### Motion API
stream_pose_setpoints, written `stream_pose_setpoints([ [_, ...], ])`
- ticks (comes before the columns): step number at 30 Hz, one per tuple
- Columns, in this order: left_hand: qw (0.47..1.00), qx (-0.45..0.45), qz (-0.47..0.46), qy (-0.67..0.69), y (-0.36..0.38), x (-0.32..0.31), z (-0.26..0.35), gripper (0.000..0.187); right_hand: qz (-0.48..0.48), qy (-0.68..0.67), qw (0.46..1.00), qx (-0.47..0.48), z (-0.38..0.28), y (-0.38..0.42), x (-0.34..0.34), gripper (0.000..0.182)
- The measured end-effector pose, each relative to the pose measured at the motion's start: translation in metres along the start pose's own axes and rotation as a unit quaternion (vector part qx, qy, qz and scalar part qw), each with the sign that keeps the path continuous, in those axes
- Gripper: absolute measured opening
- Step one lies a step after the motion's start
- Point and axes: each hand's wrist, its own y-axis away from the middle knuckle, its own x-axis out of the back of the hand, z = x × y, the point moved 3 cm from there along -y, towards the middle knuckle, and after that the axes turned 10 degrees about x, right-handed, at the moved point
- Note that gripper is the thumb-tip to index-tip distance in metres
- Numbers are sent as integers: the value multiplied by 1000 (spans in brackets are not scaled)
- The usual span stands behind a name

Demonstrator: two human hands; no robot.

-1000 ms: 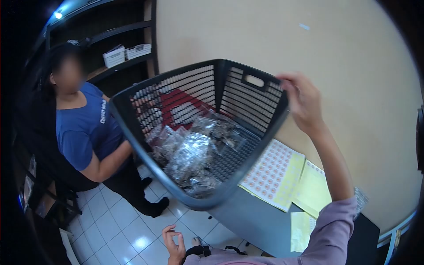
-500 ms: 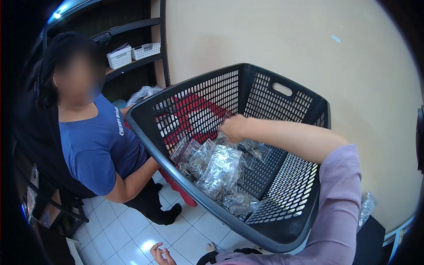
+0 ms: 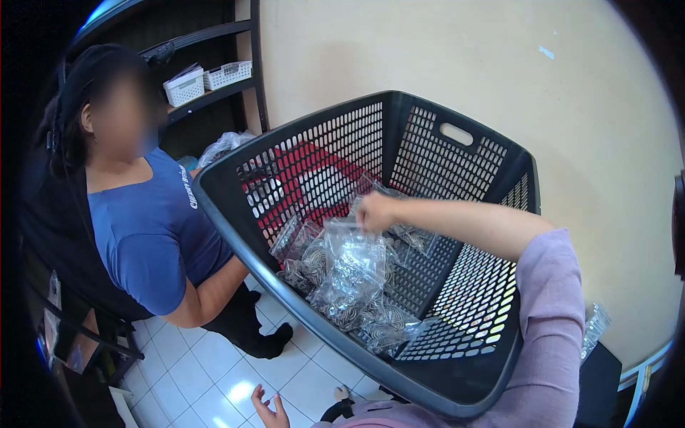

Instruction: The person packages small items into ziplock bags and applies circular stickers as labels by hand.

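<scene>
At centre, your right hand (image 3: 376,213) is pinching a clear bag (image 3: 353,258) inside the basket (image 3: 457,389); at bottom, your empty left hand (image 3: 270,409) is hanging half-curled.

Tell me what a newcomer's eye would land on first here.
First, the big black basket filling the centre, with shiny clear bags heaped inside. The person's right grip reaches in from the right, at those bags. Then the co-worker in a blue shirt, standing at left beside the basket.
</scene>
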Motion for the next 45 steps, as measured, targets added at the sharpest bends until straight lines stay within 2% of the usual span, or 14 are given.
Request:
stream_pose_setpoints([
  [3, 984, 31, -176, 19, 6, -6, 20, 33, 15, -87, 996, -28, -9, 15, 57, 12],
  [7, 956, 69, -286, 10, 18, -24, 12, 28, 295, 16, 954, 59, -26, 97, 139, 11],
  [10, 847, 82, -525, 29, 37, -52, 8, 33, 482, -71, 873, 20, -30, 187, 168, 18],
  [11, 844, 80, -530, 24, 44, -56, 25, 33, 534, -96, 840, 12, -33, 220, 170, 22],
  [13, 740, 77, -666, -46, 68, -70, 73, 21, 608, -107, 786, 25, -41, 284, 167, 29],
  [14, 701, 14, -713, -14, 74, -81, 76, 33, 633, -124, 763, 41, -38, 319, 162, 30],
  [17, 652, 6, -758, -11, 108, -112, 133, 27, 739, -149, 652, 81, -58, 391, 127, 28],
  [18, 652, -78, -753, -37, 117, -121, 152, 36, 744, -193, 635, 73, -60, 410, 107, 26],
  [19, 653, -65, -755, -10, 127, -130, 172, 33, 748, -237, 616, 66, -59, 430, 85, 24],
  [21, 660, -125, -739, 57, 144, -149, 212, 30, 694, -253, 674, 17, -50, 462, 32, 17],
  [25, 660, -154, -710, 189, 187, -187, 281, 32, 712, -298, 635, -45, -53, 485, -71, 10],
  [29, 616, -225, -684, 320, 245, -216, 346, 52, 746, -341, 569, -63, -52, 495, -129, 8],
  [33, 611, -253, -653, 370, 282, -230, 370, 67, 754, -339, 560, -51, -56, 500, -141, 5],
  [45, 672, -251, -589, 373, 291, -231, 383, 59, 736, -257, 625, -43, -46, 497, -129, 9],
])
